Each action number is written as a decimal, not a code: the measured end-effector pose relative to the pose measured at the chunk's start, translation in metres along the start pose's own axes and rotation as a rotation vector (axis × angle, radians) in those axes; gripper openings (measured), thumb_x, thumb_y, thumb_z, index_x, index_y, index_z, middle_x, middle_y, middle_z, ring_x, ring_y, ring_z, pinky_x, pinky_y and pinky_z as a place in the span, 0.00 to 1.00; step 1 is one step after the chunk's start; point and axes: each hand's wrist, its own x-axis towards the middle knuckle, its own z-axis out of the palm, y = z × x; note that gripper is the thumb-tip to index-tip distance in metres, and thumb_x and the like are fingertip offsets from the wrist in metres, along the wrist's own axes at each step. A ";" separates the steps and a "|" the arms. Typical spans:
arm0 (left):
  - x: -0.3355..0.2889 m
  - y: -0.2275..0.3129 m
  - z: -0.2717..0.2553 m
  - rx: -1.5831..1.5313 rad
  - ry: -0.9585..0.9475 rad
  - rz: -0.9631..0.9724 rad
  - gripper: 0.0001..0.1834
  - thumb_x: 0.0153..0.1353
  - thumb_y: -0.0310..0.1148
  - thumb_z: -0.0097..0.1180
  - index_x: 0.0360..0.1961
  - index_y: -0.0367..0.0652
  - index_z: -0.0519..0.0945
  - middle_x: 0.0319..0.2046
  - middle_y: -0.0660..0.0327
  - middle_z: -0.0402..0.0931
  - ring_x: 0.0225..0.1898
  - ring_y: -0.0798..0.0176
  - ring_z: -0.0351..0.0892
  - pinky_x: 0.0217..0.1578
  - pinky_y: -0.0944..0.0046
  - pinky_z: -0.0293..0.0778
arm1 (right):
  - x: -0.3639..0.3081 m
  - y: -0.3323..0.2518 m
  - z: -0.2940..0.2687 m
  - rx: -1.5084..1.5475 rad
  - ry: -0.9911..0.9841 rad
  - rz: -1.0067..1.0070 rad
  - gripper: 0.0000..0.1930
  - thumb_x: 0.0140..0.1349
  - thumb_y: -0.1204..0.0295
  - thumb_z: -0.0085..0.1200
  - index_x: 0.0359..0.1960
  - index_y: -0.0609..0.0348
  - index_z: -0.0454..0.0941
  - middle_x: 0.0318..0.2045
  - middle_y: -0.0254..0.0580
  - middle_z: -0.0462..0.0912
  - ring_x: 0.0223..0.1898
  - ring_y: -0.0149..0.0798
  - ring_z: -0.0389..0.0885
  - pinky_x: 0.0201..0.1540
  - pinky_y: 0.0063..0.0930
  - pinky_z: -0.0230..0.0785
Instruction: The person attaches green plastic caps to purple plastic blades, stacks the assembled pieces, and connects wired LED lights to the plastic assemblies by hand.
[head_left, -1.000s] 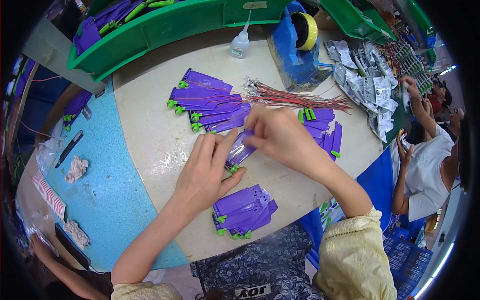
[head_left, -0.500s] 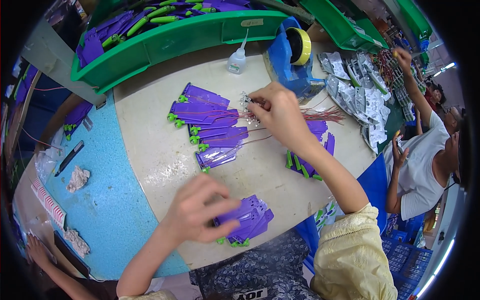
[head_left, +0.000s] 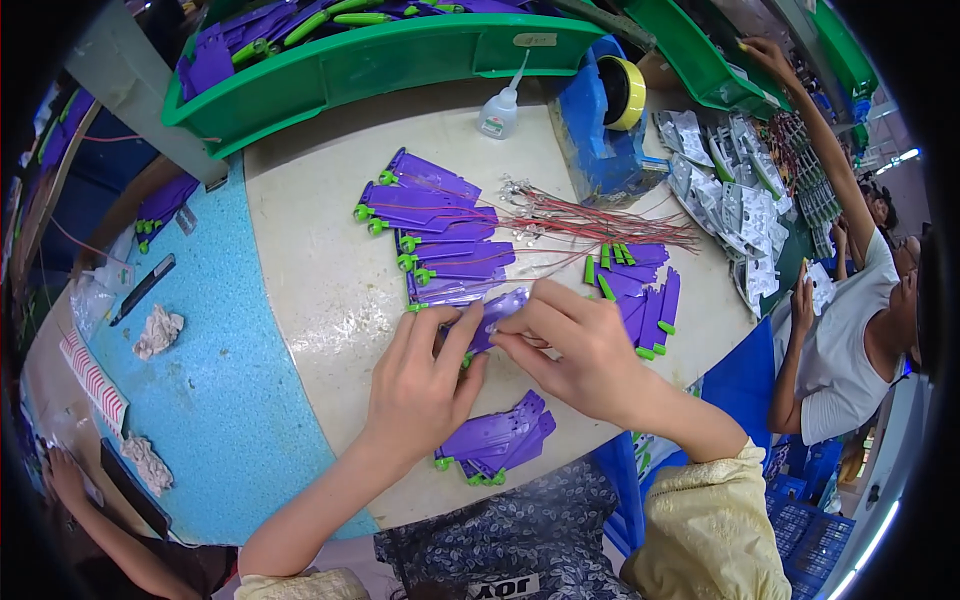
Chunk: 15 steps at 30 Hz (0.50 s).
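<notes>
My left hand (head_left: 425, 375) is closed on a purple plastic piece (head_left: 498, 312) with a green end, held above the table. My right hand (head_left: 585, 352) pinches at the same piece; a small pale tip shows at its fingertips, and a thin reddish wire runs below its fingers. Beyond my hands lies a row of purple pieces with green knobs (head_left: 425, 208), with thin wires across them. A bundle of red wires (head_left: 610, 218) with silvery ends spreads to their right. Nearer me sits a small stack of purple pieces (head_left: 500, 435).
More purple pieces with green tips (head_left: 630, 290) lie at the right. A glue bottle (head_left: 497, 113), a blue tape dispenser (head_left: 590, 125) and a green bin (head_left: 380, 62) stand at the back. Grey-white plastic parts (head_left: 730, 215) are heaped far right, near another person (head_left: 850, 340).
My right hand has come from the wire bundle toward me, to my left hand. My left hand has moved up from the near stack and now holds a purple piece.
</notes>
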 end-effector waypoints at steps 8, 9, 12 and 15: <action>-0.003 -0.012 -0.001 -0.122 0.059 0.053 0.30 0.46 0.23 0.68 0.54 0.33 0.75 0.43 0.50 0.74 0.43 0.49 0.76 0.40 0.57 0.75 | 0.002 0.010 0.008 0.472 -0.218 0.459 0.04 0.56 0.79 0.63 0.33 0.64 0.84 0.34 0.43 0.84 0.29 0.31 0.83 0.28 0.26 0.72; -0.004 -0.012 0.000 -0.169 0.026 0.029 0.31 0.47 0.23 0.67 0.55 0.33 0.73 0.45 0.50 0.73 0.44 0.47 0.75 0.44 0.54 0.75 | 0.002 0.009 0.009 0.203 -0.200 0.269 0.04 0.56 0.80 0.62 0.33 0.63 0.84 0.34 0.44 0.83 0.28 0.33 0.83 0.28 0.27 0.72; -0.004 -0.013 0.001 -0.233 -0.013 0.012 0.34 0.45 0.22 0.68 0.56 0.33 0.72 0.43 0.49 0.74 0.43 0.46 0.75 0.44 0.54 0.75 | 0.011 0.003 0.014 -0.092 -0.215 -0.042 0.03 0.49 0.77 0.63 0.26 0.61 0.81 0.24 0.40 0.78 0.22 0.44 0.79 0.24 0.33 0.69; -0.003 -0.013 0.002 -0.283 0.017 -0.024 0.34 0.45 0.22 0.71 0.56 0.32 0.71 0.40 0.49 0.76 0.40 0.49 0.78 0.40 0.55 0.76 | 0.026 0.012 0.022 -0.010 -0.193 0.025 0.05 0.47 0.75 0.65 0.24 0.60 0.81 0.22 0.39 0.77 0.22 0.43 0.77 0.24 0.36 0.67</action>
